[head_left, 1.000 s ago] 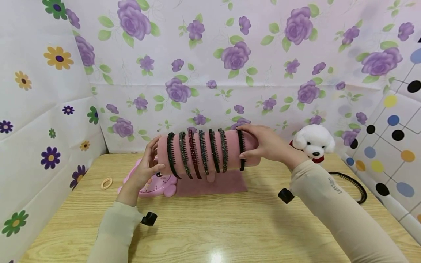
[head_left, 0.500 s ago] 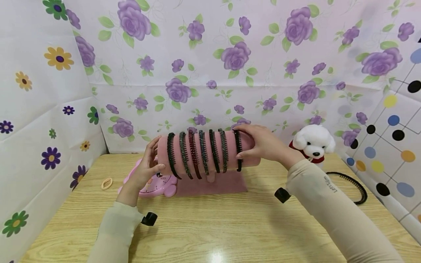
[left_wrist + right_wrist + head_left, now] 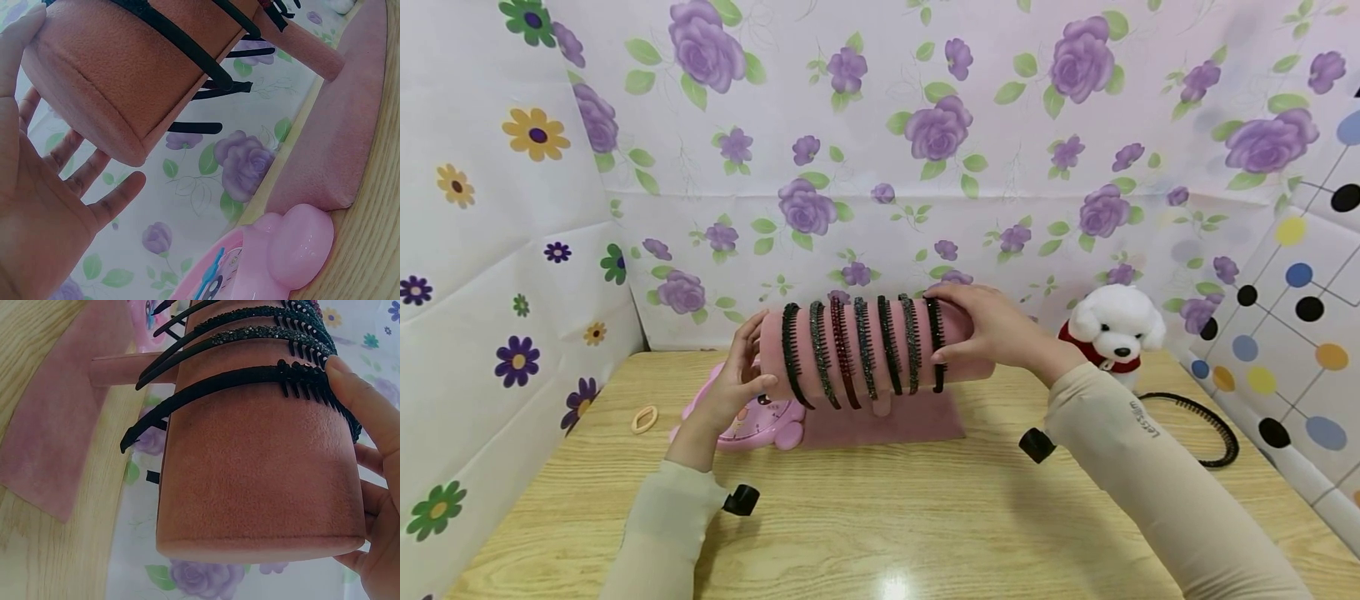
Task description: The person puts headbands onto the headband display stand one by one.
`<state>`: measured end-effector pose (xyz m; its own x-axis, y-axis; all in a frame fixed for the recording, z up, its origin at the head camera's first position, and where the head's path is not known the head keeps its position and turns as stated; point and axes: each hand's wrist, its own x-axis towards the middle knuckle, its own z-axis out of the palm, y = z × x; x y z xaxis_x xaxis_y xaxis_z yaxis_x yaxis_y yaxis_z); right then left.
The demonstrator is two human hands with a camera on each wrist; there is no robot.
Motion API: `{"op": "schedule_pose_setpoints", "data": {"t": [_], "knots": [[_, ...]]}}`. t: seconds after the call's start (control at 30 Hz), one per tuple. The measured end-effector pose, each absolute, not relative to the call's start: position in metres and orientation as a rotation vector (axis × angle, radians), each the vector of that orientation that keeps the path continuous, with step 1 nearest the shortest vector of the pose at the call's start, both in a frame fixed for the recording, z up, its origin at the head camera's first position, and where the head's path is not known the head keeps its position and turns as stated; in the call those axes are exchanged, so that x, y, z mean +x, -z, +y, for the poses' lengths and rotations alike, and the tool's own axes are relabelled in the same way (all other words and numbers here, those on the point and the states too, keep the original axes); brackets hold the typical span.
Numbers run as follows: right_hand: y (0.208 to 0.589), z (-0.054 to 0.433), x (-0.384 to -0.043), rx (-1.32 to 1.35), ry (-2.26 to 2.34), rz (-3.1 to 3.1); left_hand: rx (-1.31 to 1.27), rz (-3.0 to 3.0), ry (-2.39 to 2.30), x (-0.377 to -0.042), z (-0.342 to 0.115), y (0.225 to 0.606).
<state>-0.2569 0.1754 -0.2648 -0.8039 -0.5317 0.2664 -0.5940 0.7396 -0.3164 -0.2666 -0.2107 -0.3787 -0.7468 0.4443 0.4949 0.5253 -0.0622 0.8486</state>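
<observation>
A pink plush headband stand (image 3: 973, 367) carries several toothed headbands on its roll, black, glittery grey and a dark red one (image 3: 842, 350). My left hand (image 3: 733, 375) holds the roll's left end, thumb in front and fingers behind; the left wrist view shows the roll's end (image 3: 87, 106) beside the spread fingers. With thumb in front and fingers over the top, my right hand (image 3: 992, 329) grips the rightmost black headband (image 3: 936, 346). In the right wrist view the thumb presses this black headband (image 3: 237, 384) near its beaded top, close to a glittery grey headband (image 3: 250, 340).
A pink clock (image 3: 760, 425) lies behind the left hand, with a small beige ring (image 3: 644, 418) farther left. At the right are a white plush dog (image 3: 1116, 325) and a loose black headband (image 3: 1206, 417) on the wooden table (image 3: 887, 517). Patterned cloth walls enclose the table.
My right hand has slid the rightmost black headband leftward along the roll, closer to the other headbands. The left hand has stayed at the roll's left end.
</observation>
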Motion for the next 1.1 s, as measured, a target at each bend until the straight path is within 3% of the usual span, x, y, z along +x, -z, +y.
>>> {"op": "schedule_pose_setpoints", "data": {"t": [1.1], "knots": [[0.278, 0.177, -0.249, 0.939, -0.584, -2.683, -1.065, -2.129, 1.941, -0.266, -0.211, 0.379]]}}
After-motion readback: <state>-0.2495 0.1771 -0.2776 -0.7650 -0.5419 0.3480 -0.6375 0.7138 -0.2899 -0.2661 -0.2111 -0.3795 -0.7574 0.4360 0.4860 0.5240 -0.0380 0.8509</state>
